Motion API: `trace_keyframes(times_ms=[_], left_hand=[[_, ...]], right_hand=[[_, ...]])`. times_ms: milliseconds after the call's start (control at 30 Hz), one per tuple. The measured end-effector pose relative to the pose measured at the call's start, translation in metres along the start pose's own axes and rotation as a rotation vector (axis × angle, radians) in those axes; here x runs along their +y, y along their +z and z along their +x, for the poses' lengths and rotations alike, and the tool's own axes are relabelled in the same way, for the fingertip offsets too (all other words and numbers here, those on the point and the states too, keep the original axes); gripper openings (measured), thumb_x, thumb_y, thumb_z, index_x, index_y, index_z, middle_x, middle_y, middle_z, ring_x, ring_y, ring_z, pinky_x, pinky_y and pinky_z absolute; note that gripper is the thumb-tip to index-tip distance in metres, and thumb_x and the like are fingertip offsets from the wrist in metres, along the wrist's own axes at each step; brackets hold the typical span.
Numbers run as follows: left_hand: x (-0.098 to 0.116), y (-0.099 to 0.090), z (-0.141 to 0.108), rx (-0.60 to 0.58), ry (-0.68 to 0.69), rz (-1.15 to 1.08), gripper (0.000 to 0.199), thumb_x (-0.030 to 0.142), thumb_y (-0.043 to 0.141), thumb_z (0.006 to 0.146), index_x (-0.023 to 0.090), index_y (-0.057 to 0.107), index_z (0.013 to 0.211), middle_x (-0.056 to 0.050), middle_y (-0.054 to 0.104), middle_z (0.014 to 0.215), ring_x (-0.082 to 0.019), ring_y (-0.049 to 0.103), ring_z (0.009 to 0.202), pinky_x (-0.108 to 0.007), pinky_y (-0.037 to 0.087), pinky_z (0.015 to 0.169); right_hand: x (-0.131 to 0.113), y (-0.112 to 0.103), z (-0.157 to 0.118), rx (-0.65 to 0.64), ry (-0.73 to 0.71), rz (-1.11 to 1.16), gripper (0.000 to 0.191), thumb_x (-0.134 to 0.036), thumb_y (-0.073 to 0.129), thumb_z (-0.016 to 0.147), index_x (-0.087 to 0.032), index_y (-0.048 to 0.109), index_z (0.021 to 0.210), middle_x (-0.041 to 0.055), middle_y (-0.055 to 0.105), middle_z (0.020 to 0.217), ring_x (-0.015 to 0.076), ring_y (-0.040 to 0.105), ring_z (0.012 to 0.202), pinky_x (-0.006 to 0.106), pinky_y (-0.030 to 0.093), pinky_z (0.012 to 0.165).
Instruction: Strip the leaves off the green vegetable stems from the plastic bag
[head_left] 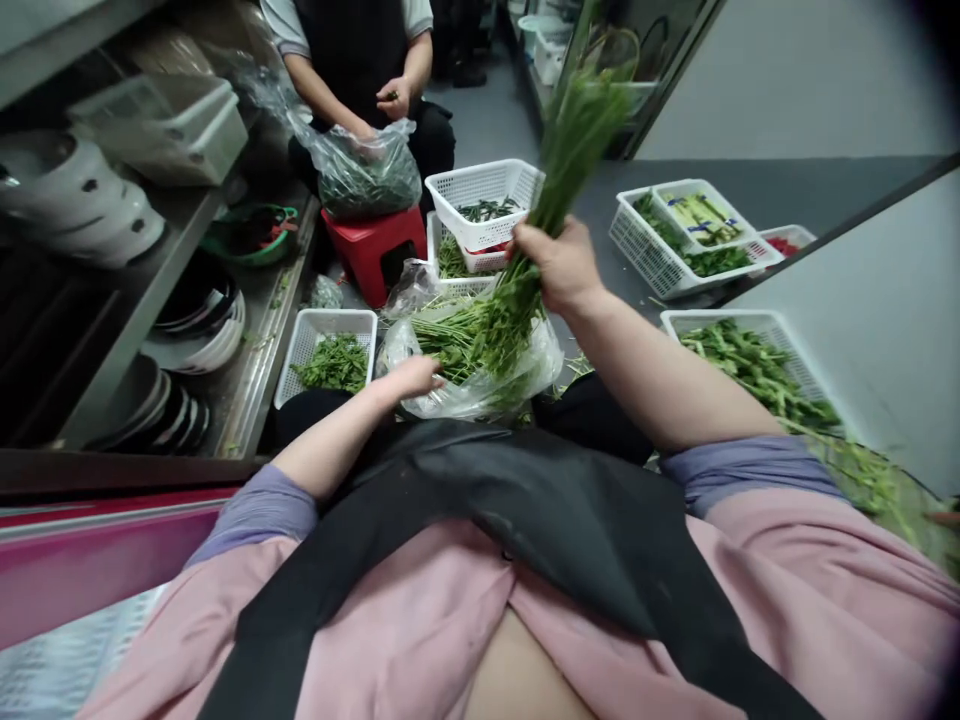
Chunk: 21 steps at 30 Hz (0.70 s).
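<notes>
My right hand [562, 265] is closed around a bunch of long-stemmed greens [517, 300], held up at a slant. Its upper end is smeared by motion, and its leafy lower end hangs over an opened clear plastic bag [544, 355]. More loose greens [450, 335] lie in that bag between my knees. At the bag's near left rim is my left hand [418, 378], with thumb and fingers slightly apart and nothing visible in them. Whether it touches the bag is hard to tell.
A white basket of leafy greens [334, 362] stands left of the bag. Beyond are stacked white baskets [487, 225] and a red stool [375, 245], where a co-worker's hands [395, 98] work over a bag of greens [371, 185]. More baskets [649, 250] stand right; shelves with dishes [187, 320] line the left.
</notes>
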<state>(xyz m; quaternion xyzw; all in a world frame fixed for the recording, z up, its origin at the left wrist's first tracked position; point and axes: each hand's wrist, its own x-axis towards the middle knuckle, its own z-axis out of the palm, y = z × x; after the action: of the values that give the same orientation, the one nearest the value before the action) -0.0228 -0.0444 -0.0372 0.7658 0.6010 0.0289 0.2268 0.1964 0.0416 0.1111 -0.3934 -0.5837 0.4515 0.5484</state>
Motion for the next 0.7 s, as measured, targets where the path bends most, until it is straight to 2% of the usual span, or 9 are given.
trace_keyframes(times_ms=[33, 67, 133, 233, 367, 533, 600, 633, 700], left_hand=[[0.005, -0.022, 0.006, 0.115, 0.007, -0.083, 0.038, 0.042, 0.06, 0.084, 0.017, 0.068, 0.111, -0.012, 0.071, 0.108, -0.022, 0.066, 0.099, -0.032, 0.049, 0.089], [0.012, -0.043, 0.011, 0.308, 0.03, -0.295, 0.047, 0.045, 0.06, 0.084, 0.016, 0.063, 0.12, -0.014, 0.067, 0.116, -0.023, 0.063, 0.106, -0.033, 0.047, 0.093], [0.027, -0.082, 0.022, 0.525, 0.123, -0.708, 0.06, 0.051, 0.065, 0.08, 0.015, 0.056, 0.127, -0.013, 0.065, 0.119, -0.023, 0.062, 0.11, -0.036, 0.047, 0.095], [0.048, -0.119, 0.036, 0.475, 0.208, -1.044, 0.059, 0.054, 0.07, 0.074, 0.012, 0.062, 0.113, -0.011, 0.069, 0.103, -0.024, 0.065, 0.102, -0.038, 0.049, 0.092], [0.057, -0.128, 0.047, 0.387, 0.161, -1.216, 0.047, 0.054, 0.07, 0.074, 0.009, 0.064, 0.085, -0.009, 0.07, 0.083, -0.02, 0.068, 0.085, -0.034, 0.053, 0.084], [0.041, -0.125, 0.051, 0.475, 0.059, -1.395, 0.045, 0.057, 0.061, 0.081, 0.014, 0.058, 0.071, -0.002, 0.063, 0.068, -0.013, 0.065, 0.066, -0.028, 0.055, 0.072], [0.034, -0.127, 0.048, 0.451, 0.018, -1.461, 0.043, 0.056, 0.062, 0.082, 0.015, 0.056, 0.068, 0.0, 0.059, 0.064, -0.011, 0.062, 0.061, -0.026, 0.055, 0.067], [0.031, -0.129, 0.046, 0.442, -0.001, -1.495, 0.042, 0.055, 0.062, 0.082, 0.016, 0.055, 0.067, 0.001, 0.058, 0.063, -0.01, 0.061, 0.059, -0.025, 0.054, 0.065], [0.023, -0.135, 0.039, 0.45, -0.029, -1.559, 0.04, 0.052, 0.062, 0.084, 0.017, 0.054, 0.065, 0.001, 0.055, 0.063, -0.009, 0.059, 0.057, -0.024, 0.053, 0.062]], right_hand=[[0.006, 0.009, -0.003, -0.073, 0.032, -0.032, 0.03, -0.046, 0.07, 0.069, -0.022, 0.054, 0.078, -0.0012, 0.058, 0.064, 0.0159, 0.059, 0.065, 0.033, 0.051, 0.067], [0.01, 0.018, -0.006, -0.142, 0.06, -0.06, 0.031, -0.046, 0.071, 0.068, -0.022, 0.055, 0.078, -0.0012, 0.058, 0.063, 0.0164, 0.059, 0.067, 0.033, 0.051, 0.068], [0.015, 0.034, -0.01, -0.299, 0.115, -0.09, 0.029, -0.044, 0.073, 0.066, -0.021, 0.057, 0.076, -0.0012, 0.058, 0.06, 0.0174, 0.059, 0.067, 0.034, 0.052, 0.07], [0.017, 0.056, -0.014, -0.561, 0.212, -0.05, 0.027, -0.036, 0.077, 0.062, -0.02, 0.058, 0.072, -0.0004, 0.058, 0.057, 0.0186, 0.059, 0.063, 0.037, 0.053, 0.07], [0.022, 0.066, -0.01, -0.683, 0.356, 0.127, 0.033, -0.039, 0.081, 0.061, -0.018, 0.061, 0.076, 0.0024, 0.063, 0.062, 0.0222, 0.063, 0.069, 0.041, 0.054, 0.077], [0.073, 0.042, -0.015, -0.518, 0.388, 0.21, 0.047, -0.057, 0.067, 0.075, -0.018, 0.066, 0.102, 0.0067, 0.071, 0.098, 0.021, 0.063, 0.102, 0.038, 0.047, 0.095], [0.105, 0.031, -0.032, -0.455, 0.434, 0.046, 0.053, -0.059, 0.052, 0.086, -0.018, 0.063, 0.117, 0.009, 0.069, 0.114, 0.0208, 0.061, 0.11, 0.037, 0.046, 0.097], [0.121, 0.026, -0.042, -0.499, 0.465, -0.13, 0.053, -0.056, 0.045, 0.091, -0.018, 0.061, 0.123, 0.0102, 0.066, 0.122, 0.021, 0.06, 0.113, 0.036, 0.045, 0.097], [0.146, 0.015, -0.065, -0.734, 0.514, -0.614, 0.048, -0.046, 0.045, 0.093, -0.016, 0.06, 0.129, 0.0115, 0.062, 0.13, 0.0218, 0.059, 0.116, 0.032, 0.045, 0.096]])
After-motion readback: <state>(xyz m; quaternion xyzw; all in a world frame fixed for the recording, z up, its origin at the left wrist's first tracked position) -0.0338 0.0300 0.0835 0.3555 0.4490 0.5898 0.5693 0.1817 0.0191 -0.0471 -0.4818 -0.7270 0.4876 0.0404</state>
